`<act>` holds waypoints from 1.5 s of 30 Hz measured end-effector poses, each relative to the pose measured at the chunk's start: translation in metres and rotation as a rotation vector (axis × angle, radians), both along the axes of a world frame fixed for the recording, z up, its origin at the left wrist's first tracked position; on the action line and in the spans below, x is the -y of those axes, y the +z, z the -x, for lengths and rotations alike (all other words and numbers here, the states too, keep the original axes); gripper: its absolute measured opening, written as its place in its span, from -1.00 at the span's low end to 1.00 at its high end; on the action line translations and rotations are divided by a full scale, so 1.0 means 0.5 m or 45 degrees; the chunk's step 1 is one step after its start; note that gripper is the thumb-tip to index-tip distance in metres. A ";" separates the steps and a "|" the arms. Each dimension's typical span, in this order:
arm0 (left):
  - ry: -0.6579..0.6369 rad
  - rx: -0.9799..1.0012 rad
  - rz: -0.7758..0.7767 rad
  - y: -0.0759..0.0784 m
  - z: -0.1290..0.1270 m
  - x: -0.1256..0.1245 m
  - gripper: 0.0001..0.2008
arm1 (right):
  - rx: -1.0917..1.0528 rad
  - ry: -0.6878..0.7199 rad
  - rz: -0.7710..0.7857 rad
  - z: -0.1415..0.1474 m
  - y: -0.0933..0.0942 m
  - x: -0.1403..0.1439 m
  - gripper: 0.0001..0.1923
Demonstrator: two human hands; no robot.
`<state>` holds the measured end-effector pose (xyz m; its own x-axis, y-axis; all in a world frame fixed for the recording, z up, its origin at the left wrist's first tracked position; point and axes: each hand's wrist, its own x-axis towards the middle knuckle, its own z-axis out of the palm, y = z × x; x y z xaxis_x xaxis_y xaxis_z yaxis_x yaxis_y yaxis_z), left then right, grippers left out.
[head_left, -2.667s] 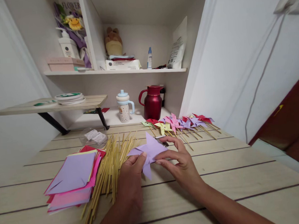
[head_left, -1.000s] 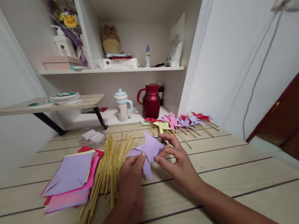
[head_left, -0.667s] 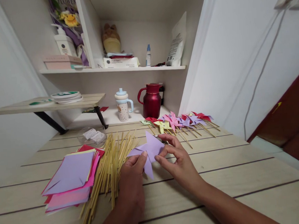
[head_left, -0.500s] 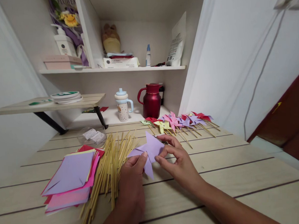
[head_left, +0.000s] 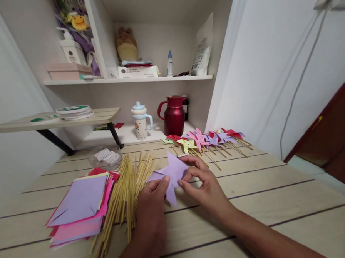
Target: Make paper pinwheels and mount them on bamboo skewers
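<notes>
A lilac paper pinwheel (head_left: 172, 170), its blades folded toward the middle, is held above the table between both hands. My left hand (head_left: 153, 197) is closed on it, the thumb pressing near its centre. The thumb and index finger of my right hand (head_left: 202, 181) pinch the pinwheel's right side. To the left lie a bundle of thin wooden sticks (head_left: 126, 193) and a stack of coloured paper squares (head_left: 80, 195), lilac on top. Several finished pinwheels on sticks (head_left: 200, 138) lie behind my right hand, in pink, yellow, red and lilac.
A clear plastic box (head_left: 105, 157) with white packets sits behind the paper stack. At the back stand a speckled cup (head_left: 140, 125) and a red jug (head_left: 174, 119). A small raised shelf (head_left: 102, 116) with round coasters overhangs the left of the slatted table (head_left: 265, 201).
The view has shifted very slightly. Both hands keep their hold on the lilac pinwheel, with almost no movement.
</notes>
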<state>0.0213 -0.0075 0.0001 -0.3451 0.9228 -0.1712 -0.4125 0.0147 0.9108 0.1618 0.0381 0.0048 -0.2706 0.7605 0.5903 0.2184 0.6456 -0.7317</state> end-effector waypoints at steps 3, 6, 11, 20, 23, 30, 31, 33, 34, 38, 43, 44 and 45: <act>0.024 -0.040 0.009 0.001 0.000 -0.002 -0.75 | -0.013 -0.006 0.005 0.002 0.001 0.001 -0.81; 0.029 -0.079 0.001 0.003 0.002 -0.002 -0.75 | -0.043 -0.008 0.030 0.002 0.004 0.002 -0.85; 0.058 -0.205 0.000 0.012 0.009 0.002 -0.75 | -0.164 -0.050 0.145 -0.006 0.011 -0.006 -0.60; 0.112 -0.616 -0.060 0.028 0.007 -0.001 -0.81 | -0.334 0.222 0.647 -0.024 0.015 -0.031 -0.39; 0.133 -0.776 -0.134 0.030 0.006 -0.002 -0.84 | -0.264 0.275 0.620 -0.023 0.024 -0.024 -0.49; 0.127 -0.997 -0.331 0.035 -0.001 0.003 -0.90 | -0.240 0.260 0.643 -0.017 0.034 -0.010 -0.75; 0.127 -1.013 -0.341 0.035 -0.001 0.004 -0.90 | -0.238 0.250 0.631 -0.017 0.032 -0.011 -0.78; 0.129 -1.036 -0.352 0.035 -0.001 0.005 -0.89 | -0.218 0.233 0.596 -0.019 0.028 -0.014 -0.84; 0.131 -1.041 -0.355 0.035 -0.001 0.005 -0.88 | -0.206 0.227 0.578 -0.020 0.026 -0.016 -0.86; 0.136 -1.042 -0.363 0.034 0.000 0.006 -0.86 | -0.189 0.225 0.554 -0.022 0.019 -0.022 -0.93; 0.134 -1.004 -0.342 0.030 -0.003 0.006 -0.94 | -0.218 0.186 0.737 -0.017 0.025 -0.015 -0.74; 0.136 -0.993 -0.329 0.029 -0.004 0.006 -0.96 | -0.230 0.168 0.777 -0.015 0.026 -0.012 -0.70; 0.137 -0.980 -0.314 0.029 -0.005 0.006 -0.97 | -0.249 0.157 0.808 -0.013 0.027 -0.010 -0.67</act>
<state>0.0236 -0.0107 0.0146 -0.3722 0.8580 0.3540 0.3425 -0.2276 0.9115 0.1681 0.0432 0.0185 -0.3113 0.9464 0.0862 -0.0043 0.0893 -0.9960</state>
